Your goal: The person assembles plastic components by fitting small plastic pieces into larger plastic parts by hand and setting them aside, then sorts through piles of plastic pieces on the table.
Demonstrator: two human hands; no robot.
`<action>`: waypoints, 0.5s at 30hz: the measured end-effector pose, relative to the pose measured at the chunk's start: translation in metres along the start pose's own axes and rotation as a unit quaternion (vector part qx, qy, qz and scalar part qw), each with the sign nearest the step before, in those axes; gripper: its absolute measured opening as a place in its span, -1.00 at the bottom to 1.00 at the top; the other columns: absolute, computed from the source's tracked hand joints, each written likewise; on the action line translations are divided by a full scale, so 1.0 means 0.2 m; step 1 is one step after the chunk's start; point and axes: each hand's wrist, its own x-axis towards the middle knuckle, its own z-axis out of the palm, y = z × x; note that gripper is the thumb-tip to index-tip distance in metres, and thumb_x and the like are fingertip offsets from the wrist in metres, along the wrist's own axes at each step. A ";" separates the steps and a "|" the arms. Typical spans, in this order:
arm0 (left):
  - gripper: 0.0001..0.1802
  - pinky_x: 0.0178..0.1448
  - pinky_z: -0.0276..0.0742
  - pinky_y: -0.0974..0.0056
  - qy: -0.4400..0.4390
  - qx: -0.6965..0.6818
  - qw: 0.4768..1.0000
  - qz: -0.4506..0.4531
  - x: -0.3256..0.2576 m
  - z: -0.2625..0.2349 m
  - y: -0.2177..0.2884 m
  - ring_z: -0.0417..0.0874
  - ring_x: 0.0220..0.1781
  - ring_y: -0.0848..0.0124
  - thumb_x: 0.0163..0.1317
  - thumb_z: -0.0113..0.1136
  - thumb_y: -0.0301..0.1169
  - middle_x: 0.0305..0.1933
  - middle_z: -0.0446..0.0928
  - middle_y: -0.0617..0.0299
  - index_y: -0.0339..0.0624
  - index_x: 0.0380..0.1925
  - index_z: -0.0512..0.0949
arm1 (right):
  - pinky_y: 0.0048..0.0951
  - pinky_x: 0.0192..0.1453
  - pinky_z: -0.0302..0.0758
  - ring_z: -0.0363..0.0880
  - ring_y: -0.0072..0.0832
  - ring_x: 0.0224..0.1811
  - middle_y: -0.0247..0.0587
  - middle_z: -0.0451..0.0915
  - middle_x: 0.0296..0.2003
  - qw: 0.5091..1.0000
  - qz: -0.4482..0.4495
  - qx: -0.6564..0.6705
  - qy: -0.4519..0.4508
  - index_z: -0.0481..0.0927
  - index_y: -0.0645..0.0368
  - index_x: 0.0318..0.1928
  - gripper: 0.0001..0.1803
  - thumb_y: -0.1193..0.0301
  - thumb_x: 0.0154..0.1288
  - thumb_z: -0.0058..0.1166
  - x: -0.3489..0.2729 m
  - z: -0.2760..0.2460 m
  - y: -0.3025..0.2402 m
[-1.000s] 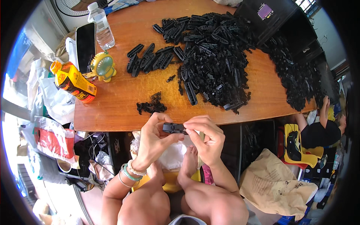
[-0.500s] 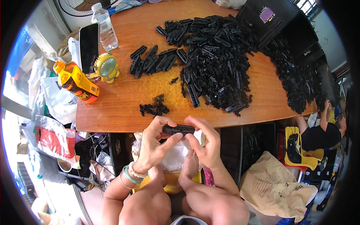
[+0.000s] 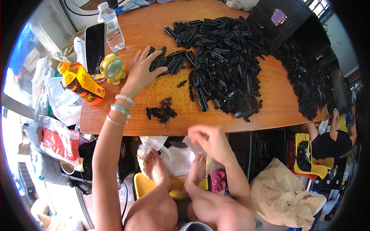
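Observation:
My left hand (image 3: pixel 140 73) reaches out over the wooden table (image 3: pixel 154 104), fingers spread on a row of long black plastic clips (image 3: pixel 169 63) left of the big black pile (image 3: pixel 223 61). Beaded bracelets ring that wrist. My right hand (image 3: pixel 210 140) hangs below the table's front edge above a white plastic bag (image 3: pixel 173 156), fingers curled; what it holds cannot be made out. A small heap of little black parts (image 3: pixel 162 112) lies near the front edge between both hands.
On the table's left stand a yellow bottle (image 3: pixel 81 82), a small yellow fan (image 3: pixel 112 68), a phone (image 3: pixel 94 46) and a water bottle (image 3: pixel 111 27). A second black pile (image 3: pixel 308 88) lies at right. Another person (image 3: pixel 331 138) sits at far right. A brown paper bag (image 3: pixel 281 192) lies on the floor.
Both hands held a black clip together below the table edge. Now my left hand has stretched up onto the row of clips, and my right hand has dropped toward the white bag.

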 end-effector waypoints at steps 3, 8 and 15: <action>-0.53 0.34 0.22 0.02 -0.086 0.054 0.994 0.035 0.02 0.06 -0.05 0.21 0.33 -0.11 0.14 0.25 -0.14 0.13 0.45 0.03 -0.02 0.05 0.51 | -0.33 -0.29 0.49 0.54 -0.26 -0.34 -0.18 0.58 -0.36 0.944 -0.200 -0.207 0.160 0.58 0.24 -0.20 -0.81 0.60 0.12 0.07 0.33 0.02 0.01; -0.51 0.40 0.12 0.02 -0.134 -0.049 0.989 0.047 -0.10 0.02 -0.04 0.23 0.34 -0.06 0.09 0.29 -0.15 0.12 0.46 0.08 -0.09 0.01 0.52 | -0.32 -0.09 0.35 0.41 -0.29 -0.16 -0.22 0.50 -0.34 0.852 -0.286 -0.420 0.127 0.54 0.20 -0.33 -0.87 0.56 0.05 0.01 0.62 0.04 0.16; -0.58 0.33 0.24 0.10 -0.068 -0.100 0.993 0.016 -0.29 -0.17 0.09 0.33 0.24 0.02 -0.07 0.40 -0.38 0.12 0.42 0.02 -0.22 -0.15 0.55 | -0.36 -0.25 0.43 0.50 -0.28 -0.31 -0.18 0.52 -0.32 0.898 -0.299 -0.206 0.250 0.55 0.27 -0.22 -0.81 0.65 0.12 0.03 0.52 0.03 0.08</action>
